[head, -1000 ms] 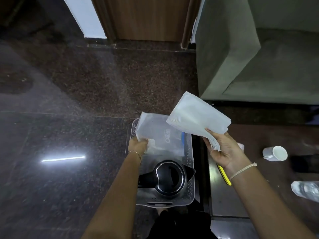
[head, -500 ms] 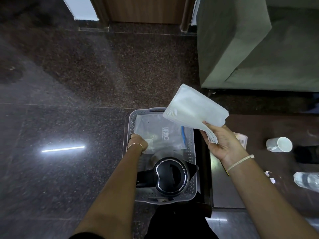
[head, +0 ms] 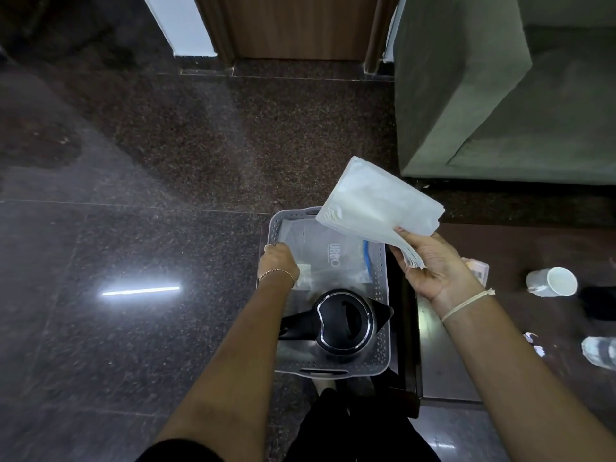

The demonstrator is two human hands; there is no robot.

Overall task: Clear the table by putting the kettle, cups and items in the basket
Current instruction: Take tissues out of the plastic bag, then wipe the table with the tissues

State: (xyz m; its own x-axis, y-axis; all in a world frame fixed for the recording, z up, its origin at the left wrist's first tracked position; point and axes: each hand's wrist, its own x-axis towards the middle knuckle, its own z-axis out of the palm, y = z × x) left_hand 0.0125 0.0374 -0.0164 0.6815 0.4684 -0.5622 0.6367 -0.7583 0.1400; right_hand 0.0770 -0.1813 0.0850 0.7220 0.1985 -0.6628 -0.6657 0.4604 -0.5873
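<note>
Has kettle and bag in basket, grips napkins above it in right hand, rests left hand on bag, grip unclear, leaves cup and bottle on worktop.

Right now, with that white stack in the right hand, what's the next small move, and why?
Probably lower the right hand and lay the white stack on the clear bag in the far half of the basket: the stack hovers above it, the kettle fills the near half, and the left hand holds the bag's left edge.
</note>
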